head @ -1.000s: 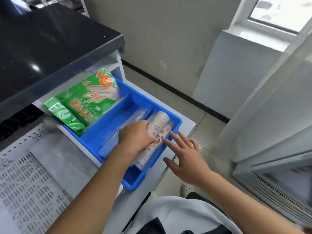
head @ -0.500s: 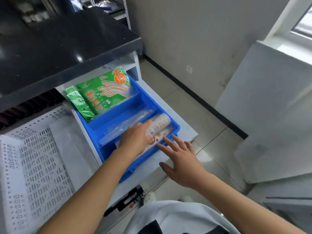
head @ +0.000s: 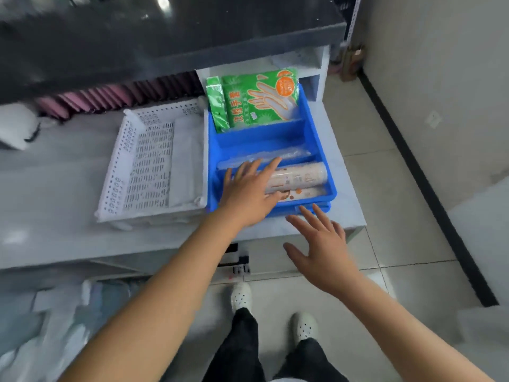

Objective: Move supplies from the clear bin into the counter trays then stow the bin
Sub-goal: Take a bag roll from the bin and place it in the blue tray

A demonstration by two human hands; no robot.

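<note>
Counter (head: 82,172) grey | blue tray (head: 264,139) on it | floor (head: 391,244) tiled

The left hand (head: 248,193) covers the near ends of the two paper-wrapped rolls (head: 300,175), so their length can't be judged. Print on the green packet (head: 259,99) is too blurred to read. Lower left, a clear bin (head: 91,304) is smeared and unclear.
</note>
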